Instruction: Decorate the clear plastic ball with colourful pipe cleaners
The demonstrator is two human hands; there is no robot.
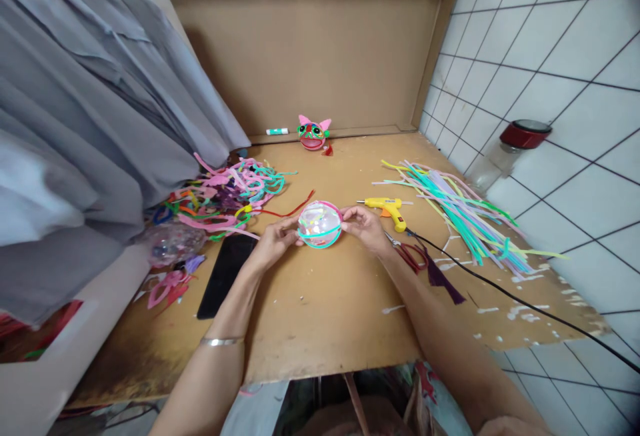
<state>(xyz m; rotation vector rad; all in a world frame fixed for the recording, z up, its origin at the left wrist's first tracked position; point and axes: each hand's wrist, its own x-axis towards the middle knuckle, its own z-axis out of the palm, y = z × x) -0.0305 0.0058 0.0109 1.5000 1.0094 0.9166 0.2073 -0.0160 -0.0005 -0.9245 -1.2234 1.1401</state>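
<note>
The clear ball [320, 217], ringed with pink and teal strips, is above the middle of the table [320, 329]; whether it touches the wood I cannot tell. The left hand [277, 243] holds the ball's left side, fingers curled in close, and the right hand [367, 228] pinches its right edge between thumb and fingertips. Right of the ball are the glue gun [387, 206], scissors [416, 259] and a bundle of stems [457, 216]. Left of the ball are the phone [225, 276] and tangled stems [245, 179]. A pink-eared head [313, 136] sits beyond the ball.
</note>
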